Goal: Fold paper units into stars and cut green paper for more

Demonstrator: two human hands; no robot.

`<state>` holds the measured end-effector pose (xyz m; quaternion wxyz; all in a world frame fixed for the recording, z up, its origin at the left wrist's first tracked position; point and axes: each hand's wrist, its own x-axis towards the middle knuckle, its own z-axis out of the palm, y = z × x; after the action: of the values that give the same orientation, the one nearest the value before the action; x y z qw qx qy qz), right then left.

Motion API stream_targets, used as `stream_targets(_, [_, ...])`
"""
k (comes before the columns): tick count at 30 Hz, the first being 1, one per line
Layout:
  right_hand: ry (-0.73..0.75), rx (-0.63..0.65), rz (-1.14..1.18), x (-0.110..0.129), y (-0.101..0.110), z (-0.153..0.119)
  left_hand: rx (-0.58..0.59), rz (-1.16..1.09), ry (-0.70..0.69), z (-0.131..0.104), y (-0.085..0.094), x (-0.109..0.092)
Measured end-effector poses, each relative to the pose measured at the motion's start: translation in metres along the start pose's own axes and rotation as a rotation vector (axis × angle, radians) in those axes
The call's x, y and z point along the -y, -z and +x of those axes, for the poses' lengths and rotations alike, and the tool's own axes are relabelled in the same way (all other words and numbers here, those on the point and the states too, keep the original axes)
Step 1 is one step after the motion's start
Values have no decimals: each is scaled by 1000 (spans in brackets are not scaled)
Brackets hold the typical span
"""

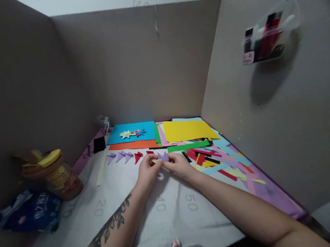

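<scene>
Two hands meet over the mat (157, 223): the left hand (146, 171) and right hand (177, 166) both pinch one small purple piece (163, 156) between their fingertips, fingers closed on it. Just left of the left hand lie three purple triangles (119, 156) in a row, then one red triangle (138, 156). Beyond the hands lie a blue sheet (145, 130) bearing two paper stars (131, 134) and a yellow sheet (187, 130). Right of the right hand, scraps (219, 161) lie scattered. Far left stand one jar (54, 175) and one blue bag (32, 211).
</scene>
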<state>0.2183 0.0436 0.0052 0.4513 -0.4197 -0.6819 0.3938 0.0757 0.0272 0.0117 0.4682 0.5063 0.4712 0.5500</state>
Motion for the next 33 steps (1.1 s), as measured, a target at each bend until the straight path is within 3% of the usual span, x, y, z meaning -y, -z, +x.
stream_targets(10, [-56,17,30,-5,3,2,-6,83,7,5,4,1])
stream_targets(19, [-21,1,-73,-7,5,2,51,389,-332,-1,7,-7])
stream_targets(33, [-29,-1,-94,-11,3,3,49,529,-413,0,8,-6])
